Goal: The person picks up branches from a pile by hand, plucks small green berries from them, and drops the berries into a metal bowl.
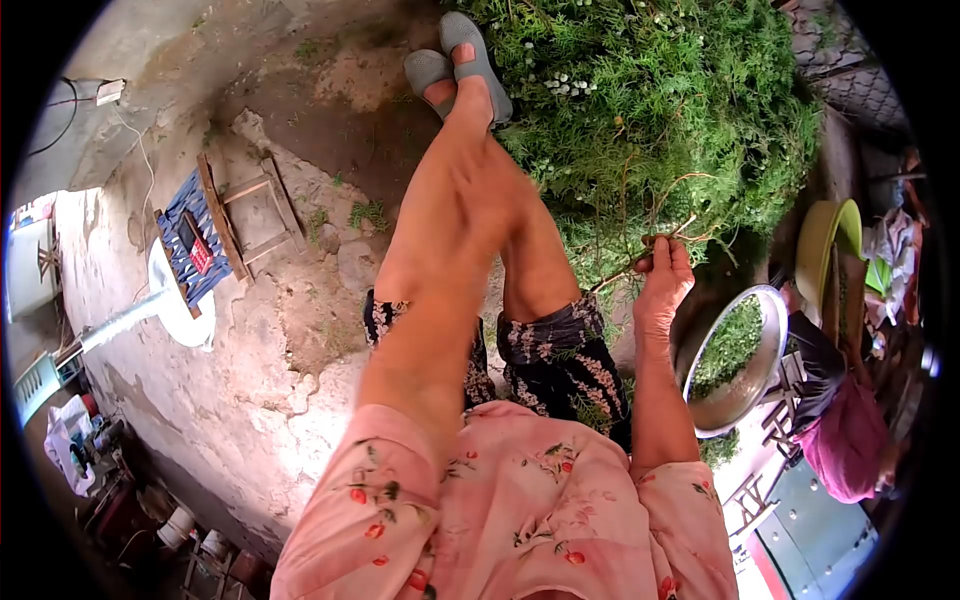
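Note:
My right hand [664, 283] is closed round a thin twig [683, 226] at the near edge of a large heap of green conifer branches [650, 110]. Bare brown stems stick out on both sides of its fingers. My left hand [492, 205] is over my bare lower legs, left of the heap, and smeared by motion; its fingers cannot be made out. Right of my right forearm, a metal basin [776, 345] holds small green sprigs.
A small stool [222, 222] with a woven seat lies left, a red object on it, near a white round-based stand [182, 310]. At right are a yellow-green basin [812, 255] and another person in dark sleeve and purple clothing [850, 440]. Cracked concrete surrounds my feet.

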`<state>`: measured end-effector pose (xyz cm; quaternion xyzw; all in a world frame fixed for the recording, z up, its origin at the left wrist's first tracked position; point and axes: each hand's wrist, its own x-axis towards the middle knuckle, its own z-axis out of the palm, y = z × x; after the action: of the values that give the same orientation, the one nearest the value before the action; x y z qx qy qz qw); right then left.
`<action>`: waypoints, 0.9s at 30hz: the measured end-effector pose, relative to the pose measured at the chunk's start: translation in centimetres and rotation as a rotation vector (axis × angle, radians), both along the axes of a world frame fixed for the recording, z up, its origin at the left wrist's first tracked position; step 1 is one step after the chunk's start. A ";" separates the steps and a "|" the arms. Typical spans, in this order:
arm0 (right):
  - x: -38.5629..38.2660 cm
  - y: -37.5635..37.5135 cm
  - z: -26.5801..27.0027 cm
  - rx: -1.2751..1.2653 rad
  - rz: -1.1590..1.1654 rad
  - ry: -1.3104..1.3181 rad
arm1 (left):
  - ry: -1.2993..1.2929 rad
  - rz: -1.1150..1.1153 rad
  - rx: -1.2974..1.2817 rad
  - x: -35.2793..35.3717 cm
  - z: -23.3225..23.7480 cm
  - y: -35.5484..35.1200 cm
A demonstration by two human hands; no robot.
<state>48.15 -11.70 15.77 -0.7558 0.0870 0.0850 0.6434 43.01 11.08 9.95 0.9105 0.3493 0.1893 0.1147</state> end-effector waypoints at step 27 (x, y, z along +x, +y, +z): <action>0.2 -3.6 9.7 0.206 0.025 -0.127 | 0.096 -0.154 -0.229 -19.7 8.3 0.3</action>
<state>48.33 -15.27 25.43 -0.6904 0.0274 0.0532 0.7209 23.35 11.37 18.26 0.9236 0.3027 0.0951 0.2154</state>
